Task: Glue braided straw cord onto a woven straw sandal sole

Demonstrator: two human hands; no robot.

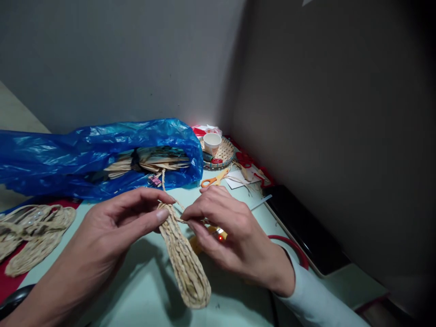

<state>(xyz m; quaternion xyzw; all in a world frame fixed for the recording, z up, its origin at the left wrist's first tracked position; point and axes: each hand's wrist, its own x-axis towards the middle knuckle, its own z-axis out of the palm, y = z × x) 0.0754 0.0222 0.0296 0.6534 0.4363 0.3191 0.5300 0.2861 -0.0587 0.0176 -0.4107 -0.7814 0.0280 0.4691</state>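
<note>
Left grip (114,227) pinches the braided straw piece (186,268) by its far end, presumably to steady it, its length slanting toward me below, while my right grip (230,222), just beside, pinches thin cord (180,220), likely for tension.

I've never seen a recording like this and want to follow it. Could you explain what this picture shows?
There's no machine here, just a person's two bare hands. The single picture comes from a camera worn on that person's head, looking forward and down.

The left hand pinches the far end of a long, narrow woven piece. The right hand pinches a thin cord beside that end.

On the pale green table, a blue bag lies beyond the hands, with dry strips showing in its opening. Right of it are scissors and a flat basket holding a cup.
</note>
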